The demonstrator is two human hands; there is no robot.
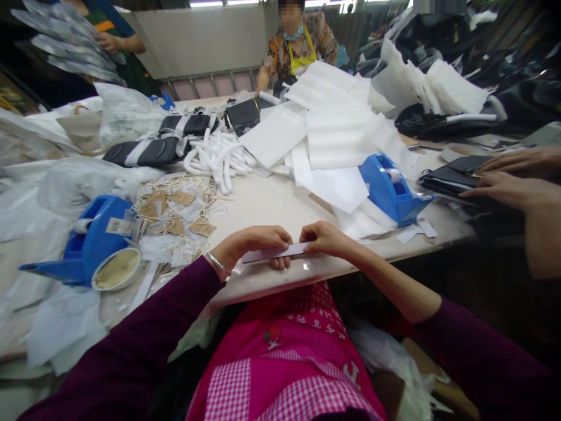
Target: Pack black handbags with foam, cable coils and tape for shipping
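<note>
Both my hands hold one narrow white strip (274, 252) just above the near edge of the table (272, 204). My left hand (254, 242) is closed on its left end, fingers curled over it. The strip's right end is pinched by my right hand (326, 238). The strip lies nearly level between them. A silver bracelet sits on my left wrist, and both arms wear dark purple sleeves.
A blue tape dispenser (392, 190) stands to the right, another (90, 242) to the left beside a pile of paper tags (175, 207). White foam sheets (333, 128), white tubes (221, 158) and black pouches (153, 151) fill the back. Another person's hands (512, 175) rest on a black wallet at right.
</note>
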